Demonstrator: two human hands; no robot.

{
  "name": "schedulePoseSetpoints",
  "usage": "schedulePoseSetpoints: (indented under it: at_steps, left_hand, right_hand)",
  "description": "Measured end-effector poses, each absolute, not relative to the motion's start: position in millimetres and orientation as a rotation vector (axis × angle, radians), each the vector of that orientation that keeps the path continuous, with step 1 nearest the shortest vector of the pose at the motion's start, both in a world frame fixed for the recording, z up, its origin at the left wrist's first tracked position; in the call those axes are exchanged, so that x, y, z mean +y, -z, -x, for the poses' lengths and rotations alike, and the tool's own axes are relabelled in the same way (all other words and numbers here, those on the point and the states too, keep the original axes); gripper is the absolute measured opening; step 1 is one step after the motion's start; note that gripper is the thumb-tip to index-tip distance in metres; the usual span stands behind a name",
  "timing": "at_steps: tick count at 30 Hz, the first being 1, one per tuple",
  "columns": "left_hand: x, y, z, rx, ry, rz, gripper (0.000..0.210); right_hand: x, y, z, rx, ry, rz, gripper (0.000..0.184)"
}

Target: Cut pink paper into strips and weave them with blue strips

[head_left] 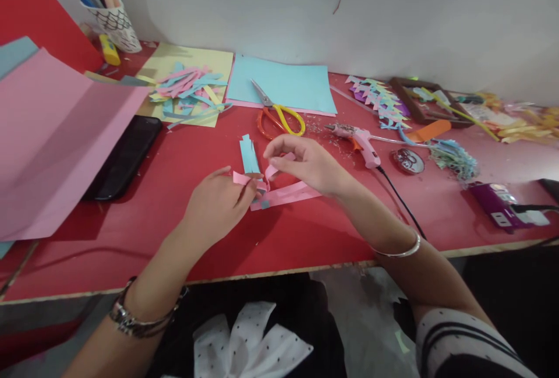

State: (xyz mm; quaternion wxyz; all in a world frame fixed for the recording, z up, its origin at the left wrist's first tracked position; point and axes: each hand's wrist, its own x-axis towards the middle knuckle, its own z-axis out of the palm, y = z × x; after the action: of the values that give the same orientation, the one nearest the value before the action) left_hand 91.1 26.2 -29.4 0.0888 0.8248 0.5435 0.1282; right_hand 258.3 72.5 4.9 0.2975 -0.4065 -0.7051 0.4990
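My left hand (220, 200) pinches a folded pink paper strip (241, 179) between thumb and fingers, above the red table. Facing it, my right hand (301, 162) is closed on the other end of the same strip, which bends up between the two hands. Under my hands lie more pink strips (290, 193), flat on the tabletop. Just behind them rests a short stack of light blue strips (249, 154), partly hidden by my fingers. Scissors (279, 116) with one red and one yellow handle lie beyond my right hand, their blades pointing away.
Pink sheets (61, 151) overlap a black phone-like object (126, 159) at left. Loose strips (190, 89) lie on yellow paper, beside blue sheets (283, 84). A pink glue gun (358, 140), a round tin (407, 161) and a purple power strip (493, 206) occupy the right.
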Motion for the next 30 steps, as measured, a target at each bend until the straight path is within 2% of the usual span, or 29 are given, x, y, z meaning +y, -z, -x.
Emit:
schedulePoseSetpoints:
  at_steps: [6,12,15,19,22,26,30]
  left_hand:
    - [24,23,-99,1.655,-0.421,-2.396,0.039]
    - [26,26,-101,1.706,-0.353,-2.486,0.048]
    - [26,28,-101,1.696,-0.445,-2.480,0.042]
    - [26,30,-100,1.713,-0.542,-2.377,0.034]
    - [27,30,-99,1.691,-0.563,-2.337,0.033]
    - [27,30,-97,1.686,-0.598,-2.336,0.034]
    - [26,30,-97,1.676,-0.624,-2.364,0.034]
  right_hand:
    - [72,6,-247,-1.793,-1.578,0.880,0.004]
    - [71,7,-245,-1.841,-1.685,0.870,0.007]
    - [71,5,-255,-1.990,-1.485,0.890,0.009]
    - [69,6,-281,-2.441,-0.955,1.007,0.019]
    - [63,9,-296,-2.662,-0.699,1.195,0.017]
    - [60,9,-300,-2.609,-0.617,1.290,0.020]
    - [62,2,-295,-2.509,-0.744,1.236,0.025]
